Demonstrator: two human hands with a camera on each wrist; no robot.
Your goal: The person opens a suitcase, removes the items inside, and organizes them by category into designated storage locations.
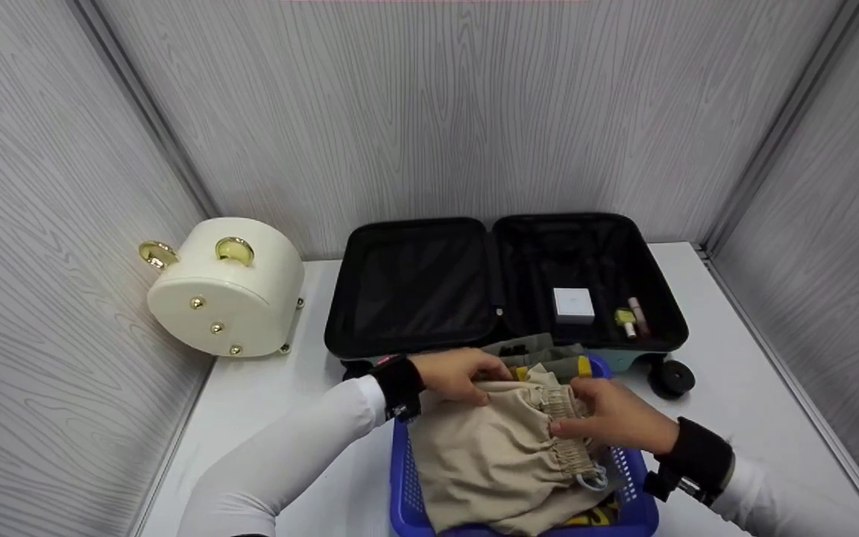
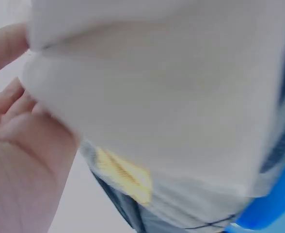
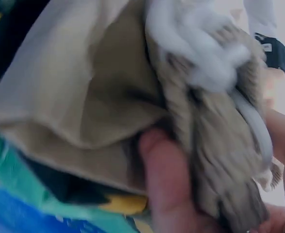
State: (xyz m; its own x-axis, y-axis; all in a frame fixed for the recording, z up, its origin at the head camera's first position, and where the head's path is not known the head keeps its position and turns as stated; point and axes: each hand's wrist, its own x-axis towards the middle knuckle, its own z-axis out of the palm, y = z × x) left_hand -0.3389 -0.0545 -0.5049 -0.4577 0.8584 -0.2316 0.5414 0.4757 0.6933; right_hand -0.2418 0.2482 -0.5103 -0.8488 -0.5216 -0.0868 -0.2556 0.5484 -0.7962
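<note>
A beige garment (image 1: 489, 455) with an elastic waistband lies on top of a blue plastic basket (image 1: 402, 492) at the table's near edge. My left hand (image 1: 459, 374) grips the garment's far left edge. My right hand (image 1: 608, 418) pinches the gathered waistband (image 3: 220, 145) on the right; a white drawstring (image 3: 205, 53) hangs from it. The left wrist view is blurred, with pale fabric (image 2: 171, 97) filling it beside my left hand (image 2: 21, 160). Under the beige garment lie yellow and dark clothes (image 3: 118, 204).
An open black suitcase (image 1: 414, 283) lies flat behind the basket, its right half holding a white box (image 1: 573, 304) and small tubes (image 1: 631, 317). A cream round case (image 1: 224, 287) with gold handles sits at the left. Grey walls enclose the white table (image 1: 288, 403).
</note>
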